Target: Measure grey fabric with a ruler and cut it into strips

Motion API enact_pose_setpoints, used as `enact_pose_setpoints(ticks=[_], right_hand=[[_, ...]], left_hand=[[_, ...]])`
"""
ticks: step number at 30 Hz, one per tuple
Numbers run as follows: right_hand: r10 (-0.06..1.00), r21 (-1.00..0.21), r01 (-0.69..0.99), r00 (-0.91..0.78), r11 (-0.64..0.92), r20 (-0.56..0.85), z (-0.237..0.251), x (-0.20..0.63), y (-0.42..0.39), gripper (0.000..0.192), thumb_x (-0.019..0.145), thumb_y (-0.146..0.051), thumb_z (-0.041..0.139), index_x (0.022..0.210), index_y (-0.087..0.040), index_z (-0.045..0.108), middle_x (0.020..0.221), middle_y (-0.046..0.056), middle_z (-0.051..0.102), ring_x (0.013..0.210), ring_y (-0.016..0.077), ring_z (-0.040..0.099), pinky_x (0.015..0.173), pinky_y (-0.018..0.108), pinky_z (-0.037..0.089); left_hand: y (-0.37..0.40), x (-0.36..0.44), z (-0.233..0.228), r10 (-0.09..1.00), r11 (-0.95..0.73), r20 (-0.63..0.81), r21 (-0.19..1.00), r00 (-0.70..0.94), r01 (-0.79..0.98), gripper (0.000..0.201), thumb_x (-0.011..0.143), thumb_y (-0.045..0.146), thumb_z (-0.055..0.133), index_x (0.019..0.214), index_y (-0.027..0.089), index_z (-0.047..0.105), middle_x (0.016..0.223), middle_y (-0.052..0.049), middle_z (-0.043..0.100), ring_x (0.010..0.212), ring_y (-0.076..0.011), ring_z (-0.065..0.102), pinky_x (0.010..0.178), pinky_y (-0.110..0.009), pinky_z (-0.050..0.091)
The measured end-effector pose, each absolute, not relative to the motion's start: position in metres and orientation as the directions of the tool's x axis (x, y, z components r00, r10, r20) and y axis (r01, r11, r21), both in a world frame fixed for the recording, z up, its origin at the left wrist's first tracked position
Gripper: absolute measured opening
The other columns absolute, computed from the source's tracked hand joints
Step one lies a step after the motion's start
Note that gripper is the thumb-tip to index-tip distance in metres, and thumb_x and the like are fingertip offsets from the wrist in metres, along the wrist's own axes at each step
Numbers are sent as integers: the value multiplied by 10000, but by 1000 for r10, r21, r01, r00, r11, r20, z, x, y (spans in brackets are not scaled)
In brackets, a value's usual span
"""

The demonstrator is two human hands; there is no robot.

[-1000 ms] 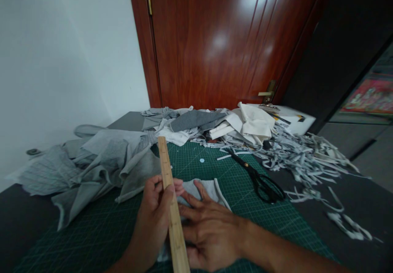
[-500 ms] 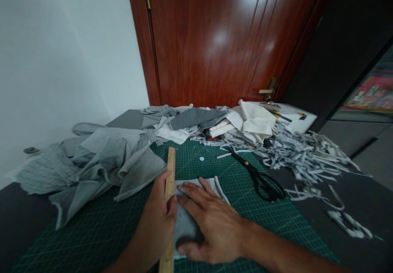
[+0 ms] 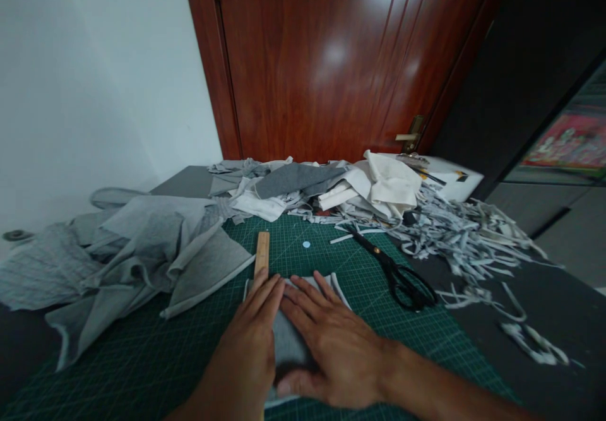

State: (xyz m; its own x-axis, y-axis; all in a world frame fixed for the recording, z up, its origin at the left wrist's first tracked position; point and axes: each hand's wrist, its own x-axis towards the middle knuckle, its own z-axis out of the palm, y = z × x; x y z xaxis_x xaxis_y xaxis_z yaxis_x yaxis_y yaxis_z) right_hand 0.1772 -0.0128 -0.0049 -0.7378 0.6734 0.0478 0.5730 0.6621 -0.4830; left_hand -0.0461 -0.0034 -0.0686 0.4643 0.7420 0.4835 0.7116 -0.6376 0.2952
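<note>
Head view shows both hands pressed flat on a small grey cloth piece [image 3: 288, 339] that lies on the green cutting mat [image 3: 142, 358]. The left hand [image 3: 249, 351] lies palm down along a wooden ruler [image 3: 261, 254], fingers stretched out; only the far end of the ruler shows beyond the fingertips, the rest is hidden under the hand. The right hand [image 3: 331, 345] is spread wide, just beside the left, its fingers on the cloth. Neither hand closes its grip on anything: both are open and pressing down.

As a judgement of progress: the ruler appears set along the left edge of the cloth piece and the cloth smoothed flat, so the lining-up looks done. No mark or cut on this piece can be made out. The scissors [image 3: 398, 272] lie untouched on the mat, to the right of the cloth piece and apart from it, so cutting looks not yet begun here. A heap of thin strips [image 3: 464, 238] beyond the scissors suggests that other cloth has been cut already.

The mat lies on a dark desk [image 3: 544, 307]. Left of the cloth piece lies a big rumpled grey fabric [image 3: 142, 250]; behind the cloth piece, at the far edge of the desk, is a pile of white and grey folded cloth [image 3: 331, 190]. A red-brown wooden door [image 3: 322, 61] with a brass handle [image 3: 409, 136] stands behind that pile, with a white wall [image 3: 95, 74] to its left.
</note>
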Motion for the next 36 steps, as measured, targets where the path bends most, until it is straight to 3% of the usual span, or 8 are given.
enact_pose_setpoints(ticks=[5, 9, 14, 22, 26, 30, 36], right_hand=[[720, -414, 658, -694, 629, -8, -13, 201, -13, 1044, 980, -756, 553, 1722, -151, 138, 1777, 208, 74, 1648, 406, 23, 1308, 661, -51], [749, -387, 694, -662, 606, -14, -18, 219, -16, 1089, 941, -793, 581, 1727, -230, 80, 1784, 170, 23, 1641, 431, 0, 1287, 710, -57], [778, -373, 733, -627, 569, -43, -19, 228, -16, 1193, 856, -868, 608, 1723, -266, 52, 1783, 156, -9, 1633, 458, -18, 1261, 749, -82], [779, -353, 739, -625, 574, -43, -25, 235, -15, 1269, 804, -885, 652, 1719, -284, 10, 1781, 156, -41, 1633, 455, -34, 1258, 749, -92], [785, -319, 747, -620, 584, -16, -31, 246, -13, 1362, 742, -873, 731, 1721, -281, -9, 1786, 163, -45, 1622, 501, 1, 1255, 775, -52], [789, -315, 750, -615, 582, -7, -34, 247, -12, 1404, 723, -864, 757, 1724, -247, -11, 1788, 175, -41, 1616, 525, 18, 1260, 780, -18], [798, -327, 762, -602, 559, -39, -30, 244, -14, 1411, 734, -895, 712, 1717, -229, -50, 1786, 173, -66, 1622, 504, -15, 1260, 771, -45]], left_hand=[[-2, -55, -70, 704, -671, 491, 224, 513, 707, 757, 855, -4, 415, 1594, 142, 489, 1638, -129, 510, 1579, -334, 356, 1227, -539, 451], [3, -61, -85, 666, -689, 533, 169, 522, 705, 869, 820, -23, 415, 1662, 184, 372, 1659, -109, 485, 1590, -334, 328, 1208, -534, 466], [2, -58, -94, 691, -645, 517, 127, 505, 753, 937, 814, -30, 400, 1701, 236, 259, 1695, -71, 436, 1597, -314, 313, 1180, -517, 479], [-6, -61, -79, 721, -620, 414, 27, 556, 784, 903, 826, 77, 510, 1692, 215, 293, 1729, -99, 370, 1601, -377, 281, 1153, -515, 468], [-3, -62, -81, 699, -626, 426, -24, 574, 780, 910, 831, 61, 502, 1697, 221, 277, 1725, -90, 381, 1592, -368, 301, 1151, -495, 459], [-1, -60, -80, 689, -587, 462, -97, 559, 804, 756, 936, 100, 481, 1665, 261, 364, 1681, -67, 462, 1561, -368, 360, 1120, -485, 477], [-4, -57, -68, 643, -632, 467, -126, 608, 765, 686, 961, 217, 536, 1635, 274, 421, 1723, -79, 386, 1560, -399, 348, 1089, -512, 500]])
